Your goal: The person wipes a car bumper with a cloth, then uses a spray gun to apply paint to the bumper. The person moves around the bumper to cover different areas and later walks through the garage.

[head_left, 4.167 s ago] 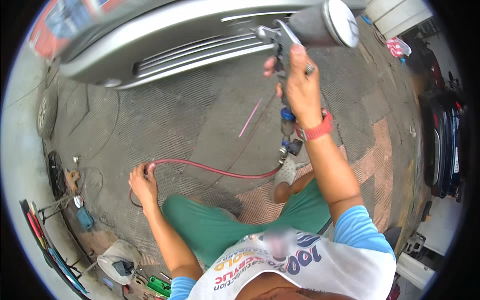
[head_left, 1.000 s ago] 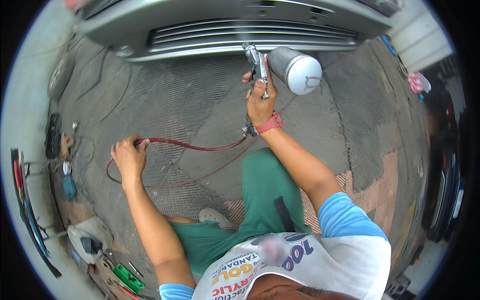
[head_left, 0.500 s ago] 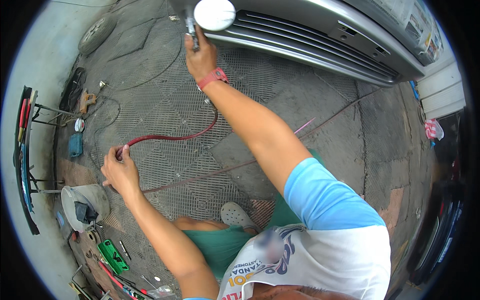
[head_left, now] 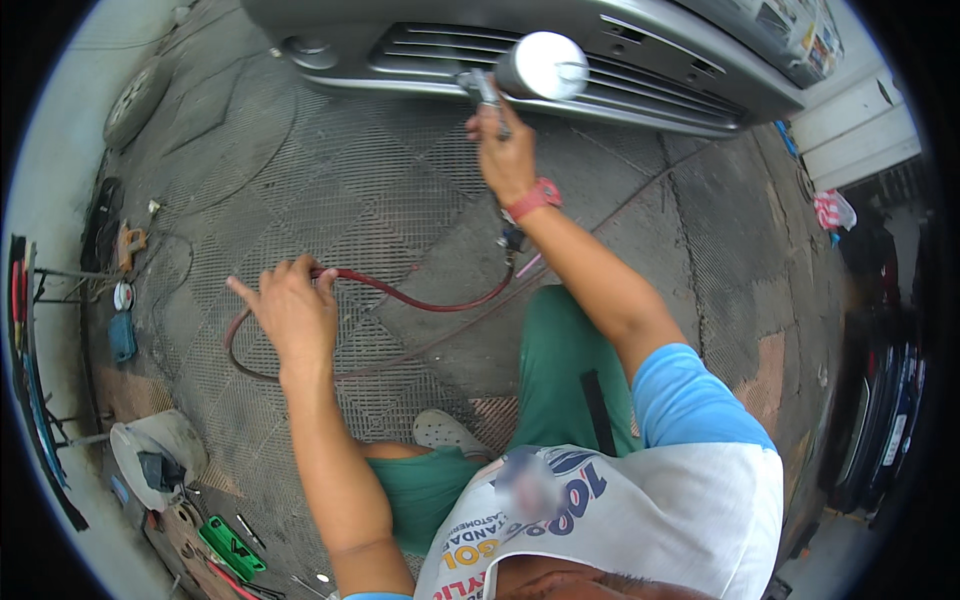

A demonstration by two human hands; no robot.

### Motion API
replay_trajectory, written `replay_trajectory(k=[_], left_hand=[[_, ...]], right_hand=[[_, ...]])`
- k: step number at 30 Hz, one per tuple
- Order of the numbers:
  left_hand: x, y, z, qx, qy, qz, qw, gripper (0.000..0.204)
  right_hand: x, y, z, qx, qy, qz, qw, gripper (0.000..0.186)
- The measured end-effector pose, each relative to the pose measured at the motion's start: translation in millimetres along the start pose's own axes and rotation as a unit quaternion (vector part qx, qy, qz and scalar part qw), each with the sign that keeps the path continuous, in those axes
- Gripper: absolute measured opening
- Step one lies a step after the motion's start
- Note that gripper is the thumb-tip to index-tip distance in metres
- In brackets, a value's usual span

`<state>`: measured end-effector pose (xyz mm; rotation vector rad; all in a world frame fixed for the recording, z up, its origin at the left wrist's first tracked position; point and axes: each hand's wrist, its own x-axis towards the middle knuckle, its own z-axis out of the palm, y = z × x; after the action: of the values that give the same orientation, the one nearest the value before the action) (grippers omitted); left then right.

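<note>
My right hand (head_left: 507, 158), a red watch on its wrist, is closed round the grip of a spray gun (head_left: 484, 90). The gun's round cup (head_left: 549, 66) has a white top and hangs close in front of a silver car bumper (head_left: 345, 84); whether paint is coming out cannot be seen. From below the grip a red air hose (head_left: 430, 306) sags across to my left hand (head_left: 304, 318). There the thumb and some fingers close on the hose, one finger sticking out, and the hose loops back beneath the hand.
Perforated mats (head_left: 400, 210) cover the floor, with the hose trailing over them. At left stand a tyre (head_left: 137, 103), a whitish bucket (head_left: 190, 440), a green tool case (head_left: 232, 545) and a wall rack (head_left: 40, 400). A dark car part (head_left: 885, 430) stands at right.
My right hand has swept the spray gun to the right along the bumper. My left hand has moved right with the hose. The view has shifted, showing more of the bumper's left end.
</note>
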<state>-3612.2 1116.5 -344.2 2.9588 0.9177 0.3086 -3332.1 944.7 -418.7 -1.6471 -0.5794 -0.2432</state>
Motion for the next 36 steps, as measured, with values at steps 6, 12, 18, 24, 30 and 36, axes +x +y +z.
replay_trajectory(k=[6,12,18,24,30,36], left_hand=[[4.7,109.0,19.5,-0.041,-0.021,0.145,0.988,0.023],[-6.6,198.5,41.5,-0.054,-0.061,0.236,0.968,0.027],[-31.2,278.2,62.8,-0.087,-0.104,0.297,0.945,0.026],[-37.5,346.2,73.8,-0.132,-0.083,0.296,0.942,0.024],[-30.3,388.4,67.5,-0.136,-0.074,0.282,0.947,0.023],[-25.6,371.5,59.8,-0.118,-0.058,0.273,0.953,0.021]], right_hand=[[-8.6,10.8,-194.3,-0.064,0.099,0.06,0.991,0.056],[3.7,16.5,-343.5,-0.106,0.163,0.119,0.974,0.062],[28.6,44.7,-477.1,-0.113,0.208,0.132,0.963,0.065],[59.0,73.5,-574.4,-0.149,0.257,0.16,0.941,0.07],[94.9,116.3,-656.7,-0.182,0.343,0.191,0.901,0.069],[106.4,145.9,-679.2,-0.265,0.368,0.192,0.871,0.068]])
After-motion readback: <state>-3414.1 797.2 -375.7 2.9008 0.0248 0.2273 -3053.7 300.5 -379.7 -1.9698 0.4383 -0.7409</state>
